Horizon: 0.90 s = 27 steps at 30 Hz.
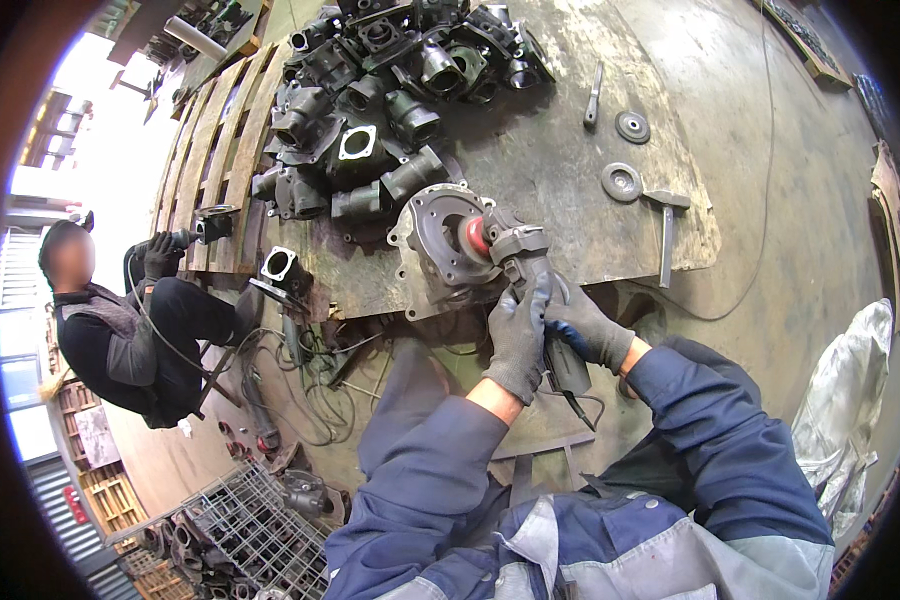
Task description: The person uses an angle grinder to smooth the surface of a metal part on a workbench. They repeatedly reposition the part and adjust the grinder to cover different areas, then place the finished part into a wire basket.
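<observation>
You, seated at the counter (540, 150), had both gloved hands clamped on an angle grinder (530, 268), L hand (515, 345) wrapped round the body and R hand (592, 328) gripping just beside it. The tool's red disc (477, 238) sat at the opening of a grey flanged casting (432, 215), which lay at your 11 o'clock nr the counter's edge; whether disc & metal touched can't be told. A pile of dark castings (410, 115) rose beyond, also at 11, w/ a single square-flanged casting (280, 268) at 10, apart from the pile. A hammer (667, 245) lay at 2, w/ two round discs (621, 183) & a slim handled tool (593, 100) approx. at 1. At 9, a co-worker (110, 345) in dark gloves held a power tool (180, 240) to another casting (213, 226) nr a wooden pallet (198, 150). A wire mesh basket (260, 530) stood at 8; a pale sheet (850, 400) hung or lay at approx. 3.
</observation>
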Each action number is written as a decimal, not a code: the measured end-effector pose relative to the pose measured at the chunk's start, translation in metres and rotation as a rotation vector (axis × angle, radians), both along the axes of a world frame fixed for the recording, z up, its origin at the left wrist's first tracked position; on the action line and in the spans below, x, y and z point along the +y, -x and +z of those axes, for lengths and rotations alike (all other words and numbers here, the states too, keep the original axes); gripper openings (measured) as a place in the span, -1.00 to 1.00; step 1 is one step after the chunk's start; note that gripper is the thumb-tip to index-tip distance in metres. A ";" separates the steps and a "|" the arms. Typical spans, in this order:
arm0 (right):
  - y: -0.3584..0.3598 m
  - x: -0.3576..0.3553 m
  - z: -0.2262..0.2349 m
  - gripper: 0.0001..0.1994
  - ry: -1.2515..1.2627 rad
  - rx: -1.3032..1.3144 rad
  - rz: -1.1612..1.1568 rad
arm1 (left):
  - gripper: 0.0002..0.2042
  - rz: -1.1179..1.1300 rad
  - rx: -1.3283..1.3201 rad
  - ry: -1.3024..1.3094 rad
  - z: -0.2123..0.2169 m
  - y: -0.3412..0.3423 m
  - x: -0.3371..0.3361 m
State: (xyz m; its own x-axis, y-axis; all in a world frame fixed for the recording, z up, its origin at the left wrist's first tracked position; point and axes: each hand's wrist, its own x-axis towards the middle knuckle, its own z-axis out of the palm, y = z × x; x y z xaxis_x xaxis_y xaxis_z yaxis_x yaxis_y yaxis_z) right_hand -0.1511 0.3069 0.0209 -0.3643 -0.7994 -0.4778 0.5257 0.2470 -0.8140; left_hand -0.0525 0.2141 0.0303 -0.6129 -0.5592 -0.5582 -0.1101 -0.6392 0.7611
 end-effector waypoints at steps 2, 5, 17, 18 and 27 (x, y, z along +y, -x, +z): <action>0.001 0.001 -0.001 -0.39 0.044 -0.021 0.019 | -0.58 0.031 0.015 0.001 0.003 0.001 0.000; 0.001 0.003 -0.001 -0.35 0.098 -0.023 0.060 | -0.57 0.029 -0.045 0.091 0.011 -0.001 0.005; 0.018 -0.014 -0.002 -0.44 -0.007 -0.080 0.044 | -0.70 -0.001 0.061 -0.003 0.015 0.013 -0.015; 0.021 -0.017 -0.003 -0.48 -0.097 -0.066 0.045 | -0.70 0.031 0.085 -0.011 0.014 0.014 -0.017; 0.047 -0.030 -0.015 -0.67 0.087 0.527 0.381 | -0.70 0.117 -0.013 0.183 0.014 0.009 -0.031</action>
State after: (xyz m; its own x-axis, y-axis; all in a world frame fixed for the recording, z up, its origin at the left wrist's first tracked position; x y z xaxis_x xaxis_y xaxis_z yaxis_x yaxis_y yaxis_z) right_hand -0.1982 0.2764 0.0061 -0.2152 -0.9464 -0.2408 -0.0600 0.2589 -0.9640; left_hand -0.0615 0.1829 0.0442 -0.5317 -0.7187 -0.4481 -0.0536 -0.4995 0.8647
